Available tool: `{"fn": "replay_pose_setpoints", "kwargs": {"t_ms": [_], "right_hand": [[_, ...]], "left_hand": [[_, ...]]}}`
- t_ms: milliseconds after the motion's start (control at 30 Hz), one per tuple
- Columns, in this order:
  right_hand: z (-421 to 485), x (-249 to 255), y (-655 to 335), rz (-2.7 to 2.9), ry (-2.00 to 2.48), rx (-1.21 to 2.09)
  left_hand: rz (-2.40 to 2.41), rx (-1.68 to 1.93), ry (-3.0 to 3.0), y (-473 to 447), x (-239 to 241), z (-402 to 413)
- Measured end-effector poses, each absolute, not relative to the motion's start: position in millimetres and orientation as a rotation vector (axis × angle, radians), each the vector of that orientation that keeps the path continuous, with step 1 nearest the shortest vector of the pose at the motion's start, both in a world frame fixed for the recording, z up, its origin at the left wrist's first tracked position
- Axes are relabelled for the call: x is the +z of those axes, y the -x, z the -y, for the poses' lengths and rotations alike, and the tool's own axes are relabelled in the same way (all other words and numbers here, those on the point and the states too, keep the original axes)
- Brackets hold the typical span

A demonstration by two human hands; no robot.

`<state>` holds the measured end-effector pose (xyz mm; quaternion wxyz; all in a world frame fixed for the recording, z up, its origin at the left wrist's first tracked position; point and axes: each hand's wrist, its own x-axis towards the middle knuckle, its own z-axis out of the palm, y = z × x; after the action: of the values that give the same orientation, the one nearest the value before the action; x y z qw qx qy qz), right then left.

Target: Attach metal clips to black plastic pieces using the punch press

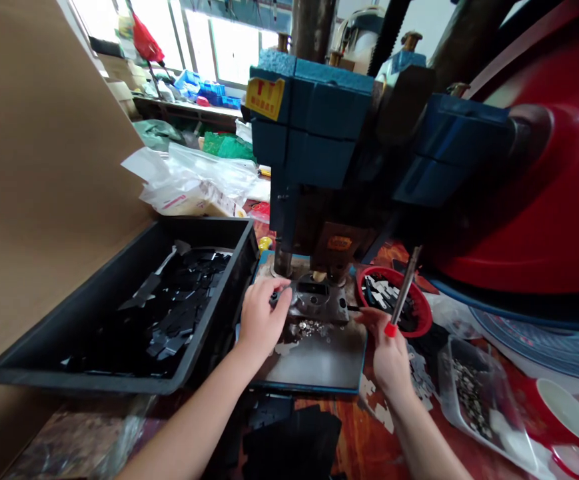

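A metal die block (316, 303) sits under the ram of a blue press (314, 120). My left hand (264, 313) is at the block's left end, thumb and fingers curled around a small dark part I cannot make out. At the opposite end, my right hand (389, 357) pinches a thin dark piece (353, 308) that reaches the block. A metal rod with a red tip (392, 329) slants over the right hand; whether the hand holds it cannot be seen. Small metal bits (309, 328) lie on the steel plate (314, 363) before the block.
To the left stands a black bin (179, 380) of dark flat pieces, beside cardboard (44, 167). A red bowl (422, 323) of flat parts, a clear tub (469, 393) and a red mug (554, 420) are on the right. Black sheets (292, 443) lie in front.
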<state>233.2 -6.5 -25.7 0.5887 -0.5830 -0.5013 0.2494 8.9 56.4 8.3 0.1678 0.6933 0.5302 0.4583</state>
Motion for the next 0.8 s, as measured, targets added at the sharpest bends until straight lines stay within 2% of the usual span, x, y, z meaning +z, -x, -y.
{"fn": "replay_pose_setpoints", "kwargs": {"t_ms": [233,433,633,800], "right_hand": [[34,-26,-242,1.067,1.284,0.675],[23,-22,-236,1.139,1.279,0.565],[14,-31,-227,1.006,1.287,0.635],[-32,-7,-211,1.360,1.479,0.580]], "left_hand": [[-1.404,1.295,-2.035,-4,-10,-13],[-1.397,1.298,-2.043,-5,-14,-10],[-1.368,1.354,-2.030,-1,-14,-8],[-1.359,1.416,-2.000,0,-16,-6]]}}
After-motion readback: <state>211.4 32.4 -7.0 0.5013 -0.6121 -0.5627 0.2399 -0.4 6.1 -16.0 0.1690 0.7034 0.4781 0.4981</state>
